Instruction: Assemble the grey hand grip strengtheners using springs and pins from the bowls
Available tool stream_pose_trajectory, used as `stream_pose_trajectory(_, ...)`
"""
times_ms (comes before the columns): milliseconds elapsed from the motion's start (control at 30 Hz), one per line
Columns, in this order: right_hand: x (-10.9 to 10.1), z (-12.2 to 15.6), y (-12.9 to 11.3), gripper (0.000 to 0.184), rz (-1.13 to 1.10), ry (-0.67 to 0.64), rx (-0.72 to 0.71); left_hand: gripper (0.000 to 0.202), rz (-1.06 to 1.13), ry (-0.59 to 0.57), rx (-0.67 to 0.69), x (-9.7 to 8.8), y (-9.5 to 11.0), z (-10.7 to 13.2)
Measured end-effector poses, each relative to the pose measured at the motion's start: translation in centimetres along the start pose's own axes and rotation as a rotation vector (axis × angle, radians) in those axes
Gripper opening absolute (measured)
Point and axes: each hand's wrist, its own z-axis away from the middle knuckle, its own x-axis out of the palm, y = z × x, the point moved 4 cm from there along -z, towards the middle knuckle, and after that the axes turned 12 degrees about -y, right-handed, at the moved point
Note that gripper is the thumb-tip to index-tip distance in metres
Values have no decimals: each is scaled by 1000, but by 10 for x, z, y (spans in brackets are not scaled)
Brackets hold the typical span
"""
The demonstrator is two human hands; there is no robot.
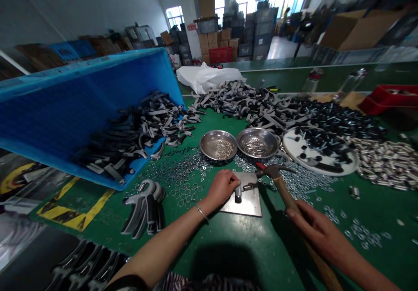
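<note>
My right hand (310, 223) is wrapped round the wooden handle of a claw hammer (283, 186). The hammer's head is raised beside the right edge of a flat metal plate (248, 208). Over that plate my left hand (224, 186) is closed, its fingertips pinching a small grey metal cylinder (238, 194); the fingers cover its upper end. A short ribbed or threaded piece (248, 187) sticks out to the cylinder's right. Behind the plate stand two steel bowls, the left one (209, 146) with small rings and the right one (243, 148) with small pins.
A tilted blue crate (137, 65) spills grey-and-black handles at left. More handles (235, 95) are heaped at the back. Loose washers and nuts surround the plate. A white tray (290, 145) holds black knobs with screws; metal sleeves (392, 162) pile at right. Several assembled clamps (146, 208) lie left.
</note>
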Motion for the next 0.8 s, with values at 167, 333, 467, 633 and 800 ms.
stream_pose_trajectory(167, 3, -1, 11, 36, 73, -108, 58, 21, -316, -150, 242, -6, 20, 11)
stream_pose_trajectory(333, 6, -4, -26, 36, 263, -9, -39, 113, -183, -107, 96, -4, 10, 28)
stream_pose_trajectory(467, 18, -23, -29, 34, 404, -77, -15, 115, -128, -174, 62, 5, 0, 32)
stream_pose_trajectory(633, 10, -39, 13, 44, 321, -83, 81, 114, -148, -193, 36, 8, 2, 33)
stream_pose_trajectory(800, 19, -48, 2, 39, 663, 272, -348, 120, -212, -139, -4, -15, 35, 27)
